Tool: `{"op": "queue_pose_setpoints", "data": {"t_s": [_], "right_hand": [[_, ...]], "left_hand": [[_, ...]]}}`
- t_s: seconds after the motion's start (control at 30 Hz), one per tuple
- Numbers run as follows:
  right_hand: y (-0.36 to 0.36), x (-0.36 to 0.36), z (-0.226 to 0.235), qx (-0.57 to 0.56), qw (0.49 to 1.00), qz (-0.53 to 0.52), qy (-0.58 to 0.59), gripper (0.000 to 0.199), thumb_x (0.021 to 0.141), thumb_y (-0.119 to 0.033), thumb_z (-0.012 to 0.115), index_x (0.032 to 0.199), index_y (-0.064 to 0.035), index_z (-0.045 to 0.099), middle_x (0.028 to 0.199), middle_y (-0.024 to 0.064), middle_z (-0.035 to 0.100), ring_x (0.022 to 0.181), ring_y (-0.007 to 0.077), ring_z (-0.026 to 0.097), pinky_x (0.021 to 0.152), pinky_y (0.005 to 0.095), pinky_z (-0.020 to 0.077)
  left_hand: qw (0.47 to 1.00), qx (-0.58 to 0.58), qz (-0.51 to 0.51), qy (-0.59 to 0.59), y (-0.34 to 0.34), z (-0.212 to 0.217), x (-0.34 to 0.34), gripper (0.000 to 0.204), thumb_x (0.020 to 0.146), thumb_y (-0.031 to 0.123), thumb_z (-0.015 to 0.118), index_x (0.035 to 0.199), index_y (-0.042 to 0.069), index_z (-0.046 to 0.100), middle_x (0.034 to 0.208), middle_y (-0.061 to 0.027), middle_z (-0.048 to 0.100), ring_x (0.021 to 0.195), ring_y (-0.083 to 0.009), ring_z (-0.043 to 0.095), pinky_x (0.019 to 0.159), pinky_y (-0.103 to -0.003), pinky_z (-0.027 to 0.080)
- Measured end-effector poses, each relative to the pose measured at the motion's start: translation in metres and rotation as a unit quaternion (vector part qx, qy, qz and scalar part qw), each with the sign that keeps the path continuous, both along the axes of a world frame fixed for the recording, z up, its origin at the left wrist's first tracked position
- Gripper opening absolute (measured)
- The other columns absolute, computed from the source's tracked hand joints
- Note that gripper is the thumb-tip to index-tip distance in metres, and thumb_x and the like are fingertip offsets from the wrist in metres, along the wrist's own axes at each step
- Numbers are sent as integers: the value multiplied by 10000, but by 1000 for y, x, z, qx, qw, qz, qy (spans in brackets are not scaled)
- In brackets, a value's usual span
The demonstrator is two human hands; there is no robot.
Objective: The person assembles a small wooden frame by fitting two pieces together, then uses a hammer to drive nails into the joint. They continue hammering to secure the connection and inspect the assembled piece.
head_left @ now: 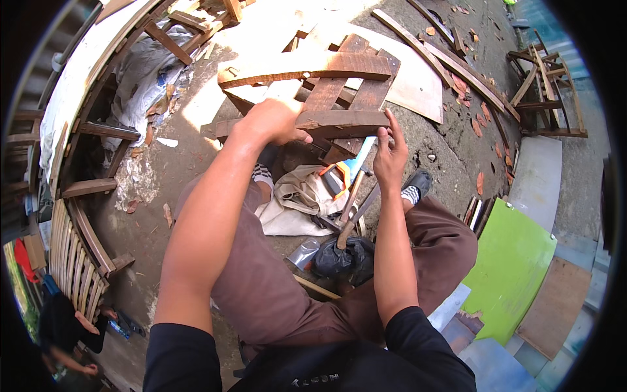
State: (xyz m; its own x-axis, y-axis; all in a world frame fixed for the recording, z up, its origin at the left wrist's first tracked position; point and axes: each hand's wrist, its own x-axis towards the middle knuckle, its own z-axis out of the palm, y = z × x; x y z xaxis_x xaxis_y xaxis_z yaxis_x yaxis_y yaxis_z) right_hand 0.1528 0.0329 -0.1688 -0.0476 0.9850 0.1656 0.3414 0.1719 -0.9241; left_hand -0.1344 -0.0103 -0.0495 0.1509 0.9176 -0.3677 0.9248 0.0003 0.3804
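Observation:
In front of me stands a brown wooden frame (339, 65) of curved rails joined by crossing slats. My left hand (277, 121) is closed over the left part of its near rail (346, 121), thumb on the near side. At that rail's right end my right hand (392, 153) grips the tip between thumb and index finger. Below, between my legs, a saw with an orange and black handle (336, 179) lies on a beige cloth (297, 196). Beside it is a hammer (351, 225) with a wooden handle, next to a black plastic bag (339, 258) and a clear plastic bag (302, 253).
Long wooden strips (467, 72) lie at the far right, near a wooden chair frame (545, 88). A green panel (509, 271) and other sheets lie on the right. More wooden frames (85, 242) stand left. Another person (68, 326) is at the lower left.

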Motion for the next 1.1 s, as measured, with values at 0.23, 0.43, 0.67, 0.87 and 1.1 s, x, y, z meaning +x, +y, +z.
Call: {"op": "queue_pose_setpoints", "data": {"t_s": [0.23, 0.43, 0.67, 0.87, 1.1], "right_hand": [[-63, 72, -186, -479, 846, -234, -15, 304, 1066, -379, 613, 1083, -78, 655, 820, 6, 608, 617, 126, 527, 545, 364, 463], [-151, 56, -260, -497, 843, -142, -150, 396, 980, -267, 698, 1249, 22, 672, 1065, 197, 722, 967, 319, 705, 838, 464, 552], [-133, 40, -248, -509, 818, -170, -208, 552, 896, -244, 743, 1336, 56, 598, 1129, 266, 738, 871, 359, 767, 737, 455, 595], [-101, 51, -234, -586, 780, -203, -82, 398, 879, -188, 584, 1065, 136, 721, 927, 262, 749, 739, 329, 751, 637, 438, 571], [-124, 89, -190, -559, 798, -225, -17, 328, 997, -306, 560, 960, 13, 631, 712, 95, 553, 543, 213, 525, 464, 393, 387]], "left_hand": [[996, 63, 41, -44, -18, -11, 6, 541, 938, 396, 768, 1245, -21, 611, 1151, -295, 699, 1081, -467, 686, 930, -528, 549], [997, 71, 12, -18, -14, -12, 27, 458, 964, 371, 721, 1141, -35, 604, 1059, -260, 730, 1040, -436, 710, 882, -531, 566], [993, 109, -26, -46, -5, -19, 57, 508, 961, 319, 733, 1351, 35, 574, 1187, -172, 665, 1128, -386, 660, 900, -492, 547], [980, 178, -87, -26, -1, -29, 65, 584, 917, 298, 756, 1410, 59, 556, 1269, -144, 601, 1159, -358, 634, 866, -487, 576], [989, 144, -33, -28, 10, -34, 77, 624, 956, 331, 749, 1458, 58, 501, 1240, -165, 632, 1139, -393, 670, 942, -510, 558]]}}
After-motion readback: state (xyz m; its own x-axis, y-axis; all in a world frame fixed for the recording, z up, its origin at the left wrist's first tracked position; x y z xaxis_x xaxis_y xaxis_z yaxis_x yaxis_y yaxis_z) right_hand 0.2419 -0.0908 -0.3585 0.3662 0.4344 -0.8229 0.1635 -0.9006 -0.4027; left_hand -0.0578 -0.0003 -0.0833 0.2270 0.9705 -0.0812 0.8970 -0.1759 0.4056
